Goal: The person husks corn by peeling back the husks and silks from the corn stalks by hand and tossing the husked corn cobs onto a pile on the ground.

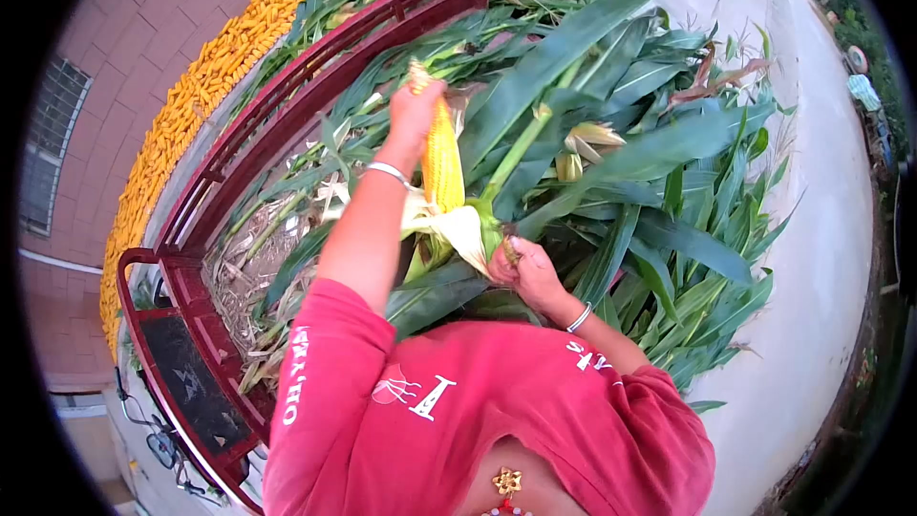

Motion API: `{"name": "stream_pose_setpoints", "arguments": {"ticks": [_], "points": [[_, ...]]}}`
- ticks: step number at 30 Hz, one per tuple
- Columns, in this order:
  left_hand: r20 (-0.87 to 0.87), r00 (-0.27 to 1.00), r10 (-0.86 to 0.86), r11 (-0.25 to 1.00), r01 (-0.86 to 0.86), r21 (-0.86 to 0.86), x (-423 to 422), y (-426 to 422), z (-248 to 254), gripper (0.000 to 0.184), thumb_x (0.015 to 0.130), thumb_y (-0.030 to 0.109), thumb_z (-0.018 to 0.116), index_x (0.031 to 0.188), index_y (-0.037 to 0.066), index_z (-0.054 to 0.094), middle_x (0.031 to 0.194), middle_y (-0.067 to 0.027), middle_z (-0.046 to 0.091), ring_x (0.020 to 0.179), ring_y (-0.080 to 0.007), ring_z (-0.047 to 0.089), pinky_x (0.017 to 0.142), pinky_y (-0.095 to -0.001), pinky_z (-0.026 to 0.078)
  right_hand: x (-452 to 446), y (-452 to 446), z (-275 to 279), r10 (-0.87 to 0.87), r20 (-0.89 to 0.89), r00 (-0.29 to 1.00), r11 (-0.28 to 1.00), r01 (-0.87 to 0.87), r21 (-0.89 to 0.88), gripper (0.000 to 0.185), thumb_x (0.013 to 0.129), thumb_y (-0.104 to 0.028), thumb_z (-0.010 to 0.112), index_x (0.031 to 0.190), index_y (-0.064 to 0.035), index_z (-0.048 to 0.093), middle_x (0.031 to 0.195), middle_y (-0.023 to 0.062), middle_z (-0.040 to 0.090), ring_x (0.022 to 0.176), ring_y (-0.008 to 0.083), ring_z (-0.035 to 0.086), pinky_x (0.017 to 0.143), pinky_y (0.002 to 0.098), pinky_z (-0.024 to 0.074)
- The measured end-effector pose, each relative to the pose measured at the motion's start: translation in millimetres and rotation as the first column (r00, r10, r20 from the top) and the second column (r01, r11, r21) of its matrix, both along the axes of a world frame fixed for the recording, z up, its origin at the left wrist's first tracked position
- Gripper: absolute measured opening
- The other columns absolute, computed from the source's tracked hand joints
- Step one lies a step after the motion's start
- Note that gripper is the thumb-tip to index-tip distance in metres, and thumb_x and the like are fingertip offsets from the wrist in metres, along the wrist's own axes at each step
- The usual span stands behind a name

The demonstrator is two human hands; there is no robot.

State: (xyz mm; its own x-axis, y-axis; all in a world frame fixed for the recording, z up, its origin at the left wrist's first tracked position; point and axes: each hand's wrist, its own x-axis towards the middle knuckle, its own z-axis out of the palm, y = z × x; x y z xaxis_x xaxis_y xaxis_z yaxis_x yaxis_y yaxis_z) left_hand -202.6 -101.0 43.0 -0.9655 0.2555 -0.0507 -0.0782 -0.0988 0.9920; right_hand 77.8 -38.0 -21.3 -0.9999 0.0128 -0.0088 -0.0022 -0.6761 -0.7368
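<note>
A ripe yellow ear of corn (442,161) points away from me, its kernels bare. My left hand (415,117) is wrapped round the ear near its far tip. Pale husk leaves (460,231) are peeled back around the ear's base. That base joins a green corn stalk (516,153) with long leaves. Beside the join, my right hand (530,275) is closed on the lower end of the stalk, where a brownish stub shows at the fingers. Part of its grip is hidden.
A red metal cart rail (325,72) runs along the left. Leafy corn stalks (659,229) are heaped ahead and right, with another husked ear (570,164) among them. Husked corn cobs (181,124) line the brick wall (124,48). A concrete road (817,229) lies right.
</note>
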Motion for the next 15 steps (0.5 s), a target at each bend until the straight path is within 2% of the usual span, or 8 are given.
{"name": "stream_pose_setpoints", "arguments": {"ticks": [1,2,4,7,8,9,12,15], "points": [[-0.065,0.998,0.018,0.999,-0.021,-0.05,9.4,8.7,-3.3,0.022,0.081,0.017,0.068,0.09,0.0,0.057,0.067,-0.0078,0.06,0.05,-0.0182,0.056,0.045,-0.0335,0.046,5.2,-0.2,-4.7,0.001,0.019,1.0,1.0,-0.001,0.023,0.036,0.103,-0.025,0.036,0.077,-0.0041,0.049,0.065,-0.0003,0.043,0.059,0.0094,0.038,0.056,0.0249,0.034],[0.052,0.997,-0.051,0.999,0.051,0.014,14.5,7.5,-4.5,0.022,0.081,0.017,0.069,0.09,0.0,0.058,0.068,-0.0077,0.06,0.05,-0.0181,0.056,0.046,-0.0338,0.046,11.9,1.4,-8.4,-0.003,0.039,0.999,1.0,0.002,0.019,0.036,0.103,-0.025,0.036,0.077,-0.0041,0.049,0.065,-0.0003,0.043,0.059,0.0094,0.038,0.056,0.0249,0.034],[0.07,0.995,-0.067,0.998,0.065,0.027,18.3,4.5,-7.6,0.022,0.082,0.017,0.069,0.09,0.001,0.057,0.067,-0.008,0.059,0.05,-0.018,0.056,0.046,-0.0338,0.046,18.5,0.5,15.2,-0.034,0.031,0.999,0.888,0.016,0.46,0.037,0.103,-0.025,0.034,0.077,-0.0036,0.048,0.066,0.0,0.044,0.06,0.0101,0.04,0.057,0.0257,0.0358],[0.118,0.987,-0.107,0.993,0.101,0.059,24.2,5.7,-12.6,0.021,0.082,0.018,0.067,0.09,0.001,0.056,0.067,-0.0083,0.059,0.05,-0.0181,0.057,0.046,-0.0337,0.047,34.2,3.0,21.6,0.051,0.003,0.999,0.883,-0.046,0.468,0.037,0.103,-0.025,0.034,0.076,-0.0033,0.048,0.066,0.0001,0.045,0.06,0.01,0.04,0.058,0.0257,0.037],[0.134,0.982,-0.134,0.991,0.136,-0.003,25.3,5.8,-19.6,0.026,0.083,0.021,0.067,0.095,0.002,0.055,0.07,-0.0065,0.06,0.053,-0.016,0.056,0.048,-0.0313,0.047,39.0,6.1,18.3,0.03,0.12,0.992,0.908,-0.077,0.412,0.037,0.103,-0.024,0.034,0.075,-0.0031,0.048,0.065,0.0,0.044,0.061,0.0099,0.04,0.058,0.0255,0.0366],[0.152,0.98,-0.13,0.991,0.131,-0.001,30.3,7.6,-18.3,0.026,0.083,0.021,0.067,0.095,0.002,0.055,0.07,-0.0065,0.06,0.053,-0.016,0.056,0.048,-0.0313,0.047,37.7,8.9,12.1,0.035,0.043,0.998,0.91,-0.049,0.411,0.037,0.103,-0.023,0.035,0.074,-0.0033,0.048,0.065,-0.0001,0.044,0.06,0.0096,0.04,0.057,0.0254,0.036],[0.082,0.984,-0.156,0.988,0.155,0.019,31.8,16.8,-14.6,0.027,0.083,0.023,0.069,0.094,0.002,0.057,0.073,-0.0055,0.059,0.056,-0.0141,0.055,0.05,-0.0305,0.046,37.6,12.9,9.5,0.029,0.046,0.999,0.918,-0.045,0.395,0.039,0.103,-0.025,0.035,0.073,-0.0042,0.048,0.064,0.0,0.043,0.058,0.0095,0.038,0.055,0.0256,0.0341],[-0.006,0.976,-0.216,0.975,0.215,-0.052,39.9,24.5,-7.7,0.027,0.083,0.024,0.069,0.093,0.002,0.056,0.072,-0.0053,0.059,0.056,-0.0144,0.056,0.05,-0.0308,0.046,30.2,18.7,16.1,0.003,0.061,0.998,0.982,-0.015,0.19,0.04,0.103,-0.028,0.033,0.075,-0.0039,0.048,0.063,-0.0005,0.042,0.055,0.0087,0.033,0.052,0.0255,0.0298]]}}
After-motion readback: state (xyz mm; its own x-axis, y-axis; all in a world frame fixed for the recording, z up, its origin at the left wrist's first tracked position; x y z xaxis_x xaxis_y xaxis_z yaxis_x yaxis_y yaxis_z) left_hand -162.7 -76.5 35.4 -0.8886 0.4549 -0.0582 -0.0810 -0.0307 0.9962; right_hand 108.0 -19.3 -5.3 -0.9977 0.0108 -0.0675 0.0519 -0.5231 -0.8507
